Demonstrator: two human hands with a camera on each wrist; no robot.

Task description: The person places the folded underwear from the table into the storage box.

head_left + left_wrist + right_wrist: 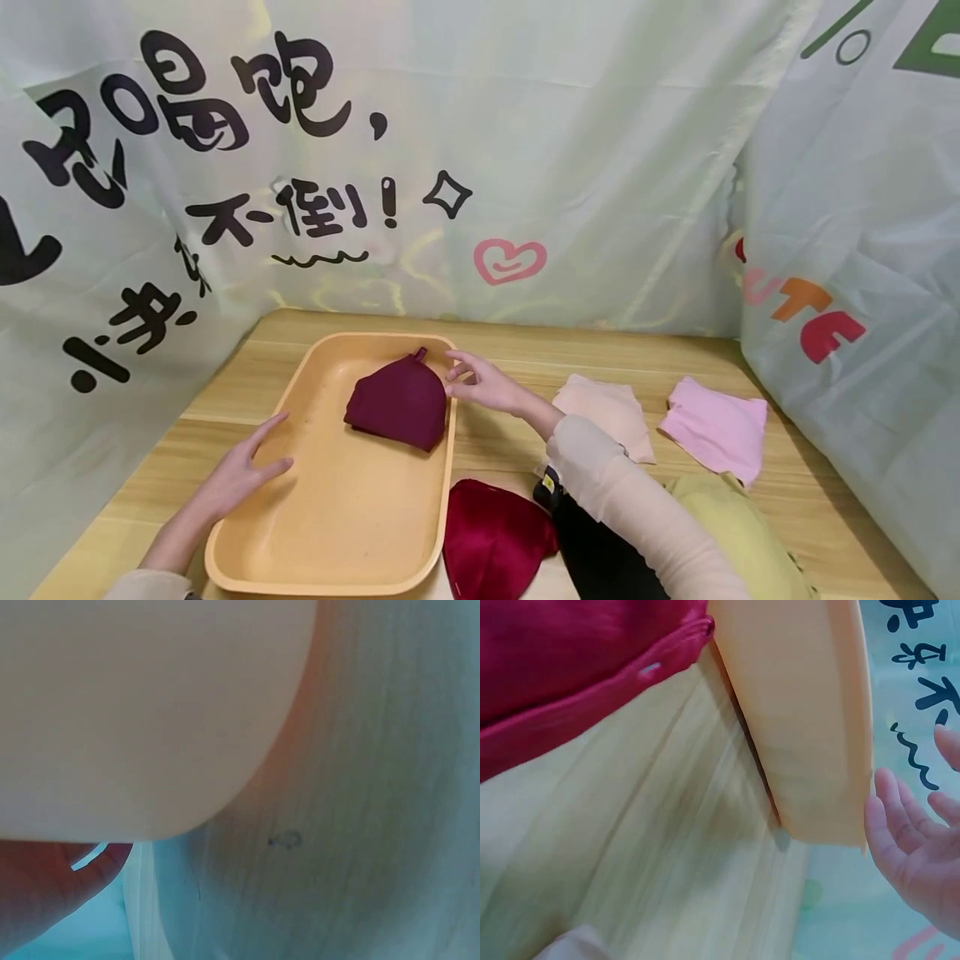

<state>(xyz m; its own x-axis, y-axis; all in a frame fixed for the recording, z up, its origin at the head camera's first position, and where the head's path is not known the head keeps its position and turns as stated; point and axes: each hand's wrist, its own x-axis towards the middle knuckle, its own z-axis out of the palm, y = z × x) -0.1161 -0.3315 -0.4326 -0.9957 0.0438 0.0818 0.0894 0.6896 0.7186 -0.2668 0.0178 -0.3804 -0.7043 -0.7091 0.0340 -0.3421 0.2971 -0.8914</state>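
Observation:
A shallow orange plastic tray (337, 508) lies on the wooden table. Inside its far right part rests a dark plum folded cloth piece (397, 400), rounded, with a small loop at its top. My left hand (236, 475) is at the tray's left rim, thumb spread from the fingers, holding nothing; the left wrist view shows this hand (52, 889) partly behind the tray's edge. My right hand (483, 385) hovers by the right rim beside the plum cloth, fingers loosely bent. In the right wrist view the fingertips (885, 806) are right at the rim, with nothing gripped.
Right of the tray lie a shiny red cloth piece (495, 533) and a black one (607, 550). Beyond my right forearm are a beige piece (611, 412), a pink one (716, 425) and a yellow-green one (738, 525). Printed curtains (600, 167) enclose the table.

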